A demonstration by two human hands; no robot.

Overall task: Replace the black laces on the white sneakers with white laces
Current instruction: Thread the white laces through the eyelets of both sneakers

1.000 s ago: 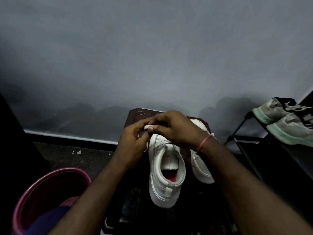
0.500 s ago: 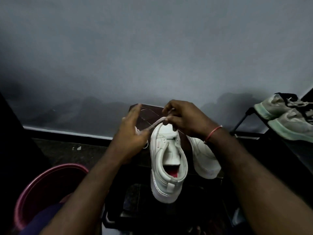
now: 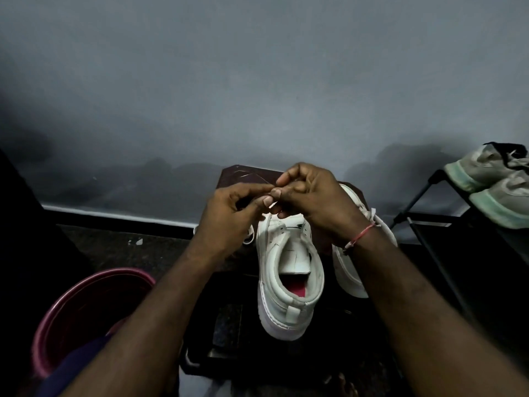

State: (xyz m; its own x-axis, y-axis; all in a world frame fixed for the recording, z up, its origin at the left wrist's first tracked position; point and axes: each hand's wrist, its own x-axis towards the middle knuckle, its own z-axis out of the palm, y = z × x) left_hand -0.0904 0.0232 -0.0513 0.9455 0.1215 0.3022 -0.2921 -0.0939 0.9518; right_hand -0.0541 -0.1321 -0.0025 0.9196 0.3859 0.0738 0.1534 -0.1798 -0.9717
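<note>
White lace [image 3: 249,237], flat fabric: a loop of it lies just beside the nearer white smooth-sided sneaker [image 3: 289,270], and a pale strip runs up from the eyelet row towards the fingertips. From my station I see both sneakers standing on a dark brown stool [image 3: 243,174], toes towards the wall. The second white sneaker [image 3: 347,270] is close by on the right, partly under the right wrist.

Hands: the left hand [image 3: 229,216] and right hand [image 3: 317,196] meet above the nearer sneaker's forefoot. Fingers on each are curled, thumb against forefinger. I judge both to be pinching the white lace at one spot, though the fingers hide most of it there.

Step in hand, as I judge it: threading the nearer sneaker, low in the eyelet rows. No black lace shows on it. The second sneaker shows white lace ends at its side and looks done.

Next move calls for a firm pinch on the lace tip, aim at the next open eyelet, and a pull that keeps the strip flat.

Also noted: pink plastic bucket [image 3: 94,277] lower left; grey-green shoes [image 3: 501,196] on a black metal rack [image 3: 423,196] at right.
</note>
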